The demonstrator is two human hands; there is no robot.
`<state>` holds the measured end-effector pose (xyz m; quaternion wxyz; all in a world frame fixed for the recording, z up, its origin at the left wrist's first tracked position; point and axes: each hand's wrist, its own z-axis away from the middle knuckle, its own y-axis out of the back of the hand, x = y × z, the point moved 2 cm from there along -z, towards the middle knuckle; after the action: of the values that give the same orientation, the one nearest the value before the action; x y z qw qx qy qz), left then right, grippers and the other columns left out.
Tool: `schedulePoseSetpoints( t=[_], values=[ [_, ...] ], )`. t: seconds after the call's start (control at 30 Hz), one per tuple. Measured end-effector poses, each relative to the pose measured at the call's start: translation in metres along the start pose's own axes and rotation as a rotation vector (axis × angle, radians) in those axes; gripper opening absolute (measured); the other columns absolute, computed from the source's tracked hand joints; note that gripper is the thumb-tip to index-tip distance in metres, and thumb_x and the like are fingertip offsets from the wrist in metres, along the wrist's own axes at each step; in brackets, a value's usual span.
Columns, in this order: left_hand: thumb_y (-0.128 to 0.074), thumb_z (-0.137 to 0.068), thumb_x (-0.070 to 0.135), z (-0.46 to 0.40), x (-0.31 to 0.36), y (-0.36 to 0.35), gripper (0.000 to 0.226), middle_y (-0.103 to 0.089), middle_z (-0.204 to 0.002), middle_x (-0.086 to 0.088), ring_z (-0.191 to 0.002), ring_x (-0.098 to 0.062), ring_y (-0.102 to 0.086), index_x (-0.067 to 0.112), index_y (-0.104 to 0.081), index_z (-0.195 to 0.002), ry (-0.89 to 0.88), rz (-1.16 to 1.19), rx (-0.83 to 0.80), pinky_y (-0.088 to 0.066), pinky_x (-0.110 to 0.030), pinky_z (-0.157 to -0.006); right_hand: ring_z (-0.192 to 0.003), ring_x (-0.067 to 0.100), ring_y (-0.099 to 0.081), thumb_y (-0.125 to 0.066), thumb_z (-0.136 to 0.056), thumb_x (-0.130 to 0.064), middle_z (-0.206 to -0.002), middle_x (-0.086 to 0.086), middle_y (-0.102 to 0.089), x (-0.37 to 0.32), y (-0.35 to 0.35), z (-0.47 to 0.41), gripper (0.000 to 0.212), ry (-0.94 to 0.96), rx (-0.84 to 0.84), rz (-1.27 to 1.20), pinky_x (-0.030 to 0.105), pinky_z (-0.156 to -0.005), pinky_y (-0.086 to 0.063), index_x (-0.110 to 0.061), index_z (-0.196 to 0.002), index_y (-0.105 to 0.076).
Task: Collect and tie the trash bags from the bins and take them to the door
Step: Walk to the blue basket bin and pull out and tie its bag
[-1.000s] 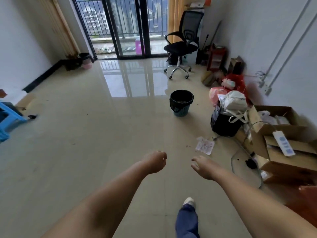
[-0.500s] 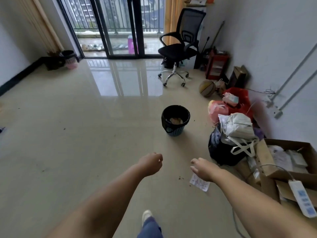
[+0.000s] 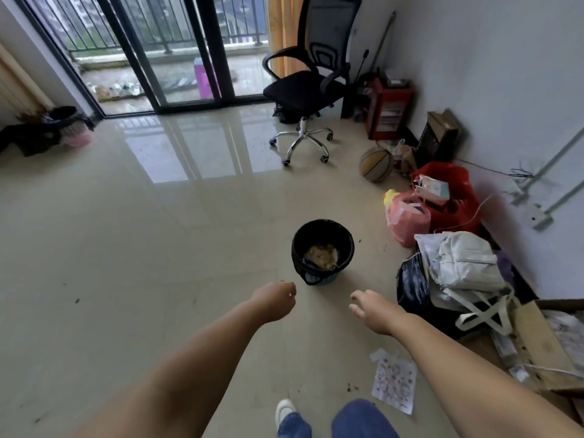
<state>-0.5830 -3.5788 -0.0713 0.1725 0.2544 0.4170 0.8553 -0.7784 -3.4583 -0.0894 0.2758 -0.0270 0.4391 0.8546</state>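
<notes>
Closer now, the bin (image 3: 322, 251) sits just beyond both empty hands: left hand (image 3: 275, 301) loosely curled, right hand (image 3: 370, 309) relaxed. Yanking its black liner (image 3: 298, 263) could spill scraps.

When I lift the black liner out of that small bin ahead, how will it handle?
Probably floppy: the black liner looks like thin film folded over the rim of the bin. Likely light, since only a low heap of scraps sits at the bottom. The small bin may lift or tip with it, so steady it.
</notes>
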Motion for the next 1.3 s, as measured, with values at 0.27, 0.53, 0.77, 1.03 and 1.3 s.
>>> schedulePoseSetpoints(
  t=[0.27,0.53,0.77,1.03,1.3],
  values=[
    [-0.036,-0.097,0.023,-0.138,-0.014,0.031,0.034,-0.055,-0.129,-0.008,-0.115,-0.027,-0.055,0.016,-0.052,-0.126,0.018,0.058,-0.053,-0.047,-0.036,-0.095,-0.121,0.031,-0.047,-0.032,-0.100,-0.035,-0.137,0.013,-0.042,0.022,0.065,-0.128,0.042,-0.006,-0.056,-0.055,0.040,-0.097,-0.040,-0.014,-0.136,-0.038],
    [-0.036,-0.096,0.022,-0.297,-0.036,-0.009,0.034,-0.059,-0.124,-0.005,-0.110,-0.025,-0.058,0.016,-0.054,-0.124,0.124,0.182,-0.095,-0.045,-0.031,-0.085,-0.119,0.030,-0.049,-0.034,-0.099,-0.034,-0.133,0.014,-0.046,0.086,0.072,-0.296,0.040,-0.048,-0.115,-0.094,0.039,-0.095,-0.041,-0.013,-0.132,-0.043],
    [-0.039,-0.097,0.027,-0.454,-0.104,-0.109,0.036,-0.055,-0.126,-0.011,-0.111,-0.026,-0.055,0.013,-0.048,-0.129,0.255,0.319,0.026,-0.047,-0.035,-0.091,-0.110,0.030,-0.053,-0.033,-0.099,-0.035,-0.131,0.008,-0.046,0.148,-0.011,-0.458,0.038,-0.174,0.059,-0.136,0.038,-0.087,-0.048,-0.017,-0.131,-0.042],
    [-0.049,-0.096,0.030,-0.566,-0.159,-0.205,0.048,-0.054,-0.131,-0.008,-0.122,-0.024,-0.052,0.011,-0.036,-0.139,0.310,0.820,0.111,-0.041,-0.032,-0.099,-0.118,0.038,-0.048,-0.037,-0.098,-0.037,-0.134,0.024,-0.043,0.208,-0.080,-0.570,0.053,-0.483,0.274,-0.427,0.042,-0.091,-0.042,0.000,-0.134,-0.027],
    [-0.042,-0.090,0.004,-0.649,-0.215,-0.184,0.031,-0.061,-0.091,-0.008,-0.075,-0.021,-0.060,0.011,-0.048,-0.120,0.244,1.285,0.359,-0.048,-0.029,-0.057,-0.101,0.040,-0.058,-0.037,-0.096,-0.015,-0.118,0.027,-0.054,0.187,-0.060,-0.650,0.030,-0.339,0.530,-0.461,0.038,-0.077,-0.046,0.006,-0.118,-0.037]
  ],
)
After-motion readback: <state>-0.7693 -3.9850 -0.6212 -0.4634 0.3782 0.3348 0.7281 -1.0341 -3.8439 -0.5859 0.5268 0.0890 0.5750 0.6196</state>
